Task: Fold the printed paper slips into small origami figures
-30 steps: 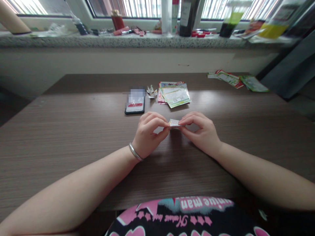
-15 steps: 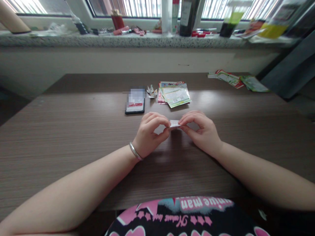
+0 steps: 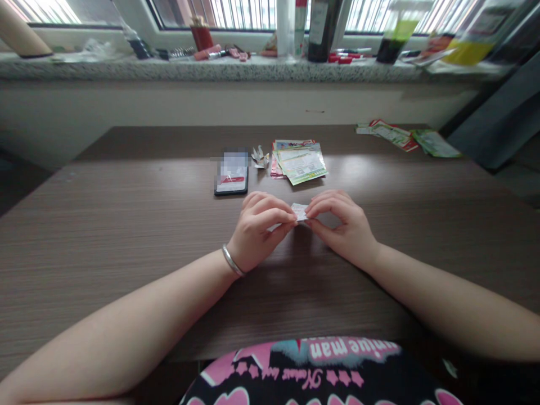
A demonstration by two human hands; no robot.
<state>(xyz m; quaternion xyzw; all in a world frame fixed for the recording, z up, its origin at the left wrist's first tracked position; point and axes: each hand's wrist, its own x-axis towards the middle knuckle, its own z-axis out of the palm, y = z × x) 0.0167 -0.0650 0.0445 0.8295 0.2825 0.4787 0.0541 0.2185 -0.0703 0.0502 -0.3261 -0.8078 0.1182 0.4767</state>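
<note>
A small piece of folded paper, pale with fine print, is pinched between my two hands just above the table. My left hand, with a silver bangle at the wrist, grips its left end between thumb and fingertips. At the right end, the thumb and fingers of my right hand are closed on it. My fingertips cover both ends, so the full folded shape is hidden. Beyond my hands lies a stack of printed paper sheets. Beside the stack sits a small folded paper figure with pointed tips.
A phone lies on the brown table, left of the paper figure. More printed sheets are at the far right corner. Bottles, pens and small items crowd the stone windowsill behind. A dark curtain hangs at the right.
My left fingertips have shifted slightly right along the paper, closer to my right hand. The paper is tilted a little differently. The things on the table have not moved.
</note>
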